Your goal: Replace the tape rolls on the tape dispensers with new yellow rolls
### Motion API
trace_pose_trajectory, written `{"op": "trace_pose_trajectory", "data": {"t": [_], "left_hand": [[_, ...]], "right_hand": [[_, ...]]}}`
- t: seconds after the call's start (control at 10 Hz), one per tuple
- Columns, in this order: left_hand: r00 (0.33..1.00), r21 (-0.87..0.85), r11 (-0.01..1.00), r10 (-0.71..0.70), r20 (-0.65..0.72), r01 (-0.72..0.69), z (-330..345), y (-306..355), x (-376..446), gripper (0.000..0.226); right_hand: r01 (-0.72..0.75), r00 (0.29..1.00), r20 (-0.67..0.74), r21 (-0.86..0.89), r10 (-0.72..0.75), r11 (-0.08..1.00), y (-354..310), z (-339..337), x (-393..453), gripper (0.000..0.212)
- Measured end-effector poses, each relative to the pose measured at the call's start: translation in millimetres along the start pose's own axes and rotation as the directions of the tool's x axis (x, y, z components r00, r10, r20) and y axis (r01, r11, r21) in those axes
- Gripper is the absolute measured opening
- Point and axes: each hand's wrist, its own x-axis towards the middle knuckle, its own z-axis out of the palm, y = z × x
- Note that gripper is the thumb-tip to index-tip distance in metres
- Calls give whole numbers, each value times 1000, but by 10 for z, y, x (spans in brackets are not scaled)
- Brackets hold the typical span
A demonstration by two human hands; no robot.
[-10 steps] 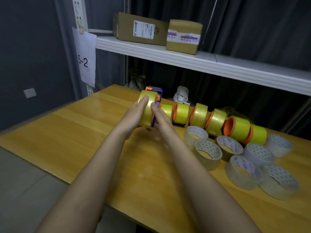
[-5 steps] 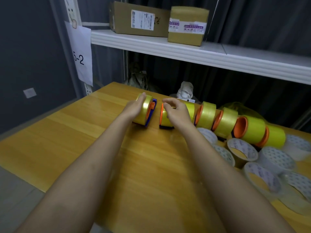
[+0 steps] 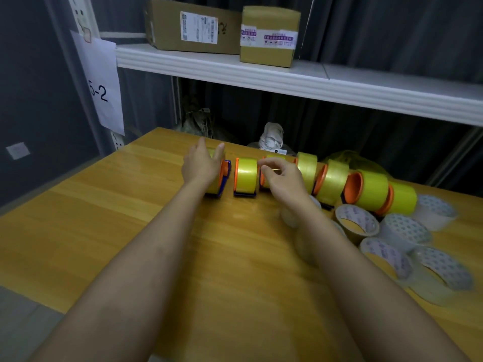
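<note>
The tape dispensers stand in a row along the far side of the bench, each loaded with a yellow roll on an orange hub. My left hand rests on the leftmost dispenser, fingers straight and spread over its yellow roll, so that grip is loose and open. Just to its right stands the second dispenser, untouched and apart from both hands. My right hand sits over the third dispenser, fingers curled with thumb and forefinger pinched together; I cannot tell whether they hold anything. Four more yellow rolls continue rightward. Clear tape rolls lie flat nearer me on the right. Above, two cardboard boxes sit on a white shelf.
</note>
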Motion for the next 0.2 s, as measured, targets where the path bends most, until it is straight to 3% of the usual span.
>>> {"op": "trace_pose_trajectory", "data": {"t": [0.1, 0.2], "left_hand": [[975, 68, 980, 192, -112, -186, 49, 152, -177, 50], [916, 51, 922, 386, -107, -383, 142, 395, -416, 42]], "right_hand": [[9, 1000, 2, -85, -9, 996, 30, -209, -156, 19], [33, 996, -75, -128, -43, 991, 122, -438, -312, 19]]}}
